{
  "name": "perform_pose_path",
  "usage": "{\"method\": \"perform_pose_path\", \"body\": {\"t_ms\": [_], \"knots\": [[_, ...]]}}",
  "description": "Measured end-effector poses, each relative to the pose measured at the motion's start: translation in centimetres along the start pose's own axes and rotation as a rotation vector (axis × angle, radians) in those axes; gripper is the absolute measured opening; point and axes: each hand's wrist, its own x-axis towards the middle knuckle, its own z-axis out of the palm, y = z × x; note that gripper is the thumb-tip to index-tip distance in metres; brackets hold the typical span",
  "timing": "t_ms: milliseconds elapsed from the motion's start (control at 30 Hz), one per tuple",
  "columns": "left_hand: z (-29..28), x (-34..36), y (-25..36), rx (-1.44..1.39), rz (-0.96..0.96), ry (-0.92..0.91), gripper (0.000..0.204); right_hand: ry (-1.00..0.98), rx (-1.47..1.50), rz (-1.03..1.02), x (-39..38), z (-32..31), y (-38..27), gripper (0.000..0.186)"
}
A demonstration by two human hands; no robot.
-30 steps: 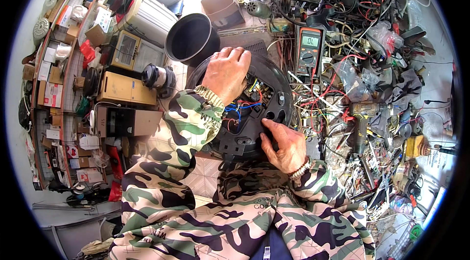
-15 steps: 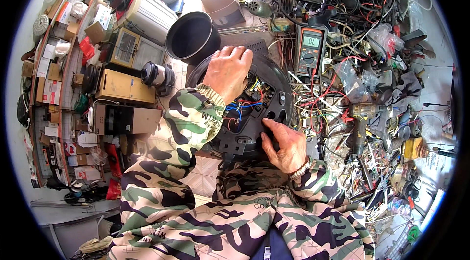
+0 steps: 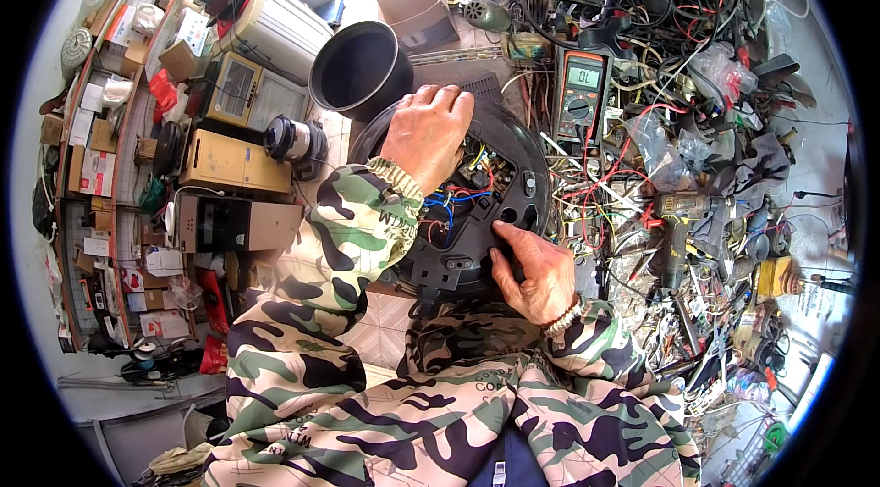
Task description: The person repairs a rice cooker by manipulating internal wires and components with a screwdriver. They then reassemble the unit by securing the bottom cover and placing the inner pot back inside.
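A: Where is the black round housing [image 3: 524,146] found?

B: It is set beneath both hands, opening upward. Its far-left rim is covered by the left hand [image 3: 426,138], whose fingers are bent downward; their tips are hidden, so whether anything is gripped cannot be told. The base plate [image 3: 454,260] is touched by the right hand [image 3: 539,276] — forefinger and thumb are parted, with nothing pinched between them.

A: What could be damaged from here?

B: The blue wires [image 3: 472,197], looped near the left fingers, could be snagged or pulled loose if that hand were dragged across. The housing could be tipped if its rim were pressed unevenly.

A: And the containers?

B: In the housing, a circuit board [image 3: 498,172] is exposed between the hands. Just beyond the left fingers, a black pot [image 3: 353,74] is placed — its dark inner wall is shown. Farther beyond, a cardboard box [image 3: 431,33] is seen; its contents cannot be made out.
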Motion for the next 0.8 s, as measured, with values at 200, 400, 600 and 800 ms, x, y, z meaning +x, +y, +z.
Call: {"method": "perform_pose_path", "body": {"t_ms": [200, 400, 600, 800], "knots": [[0.28, -0.12, -0.12, 0.014, -0.003, 0.009, 0.073, -0.006, -0.008, 0.008, 0.15, 0.03, -0.19, 0.039], [0.07, -0.07, -0.11, 0.006, 0.003, 0.013, 0.072, 0.012, -0.005, -0.013, 0.16, 0.07, -0.11, 0.039], [0.10, -0.18, -0.13, 0.007, -0.009, -0.002, 0.072, 0.007, -0.006, -0.017, 0.13, 0.11, -0.12, 0.039], [0.26, -0.12, -0.27, 0.009, -0.003, 0.009, 0.071, 0.015, -0.006, -0.026, 0.22, 0.21, 0.00, 0.039]]}}
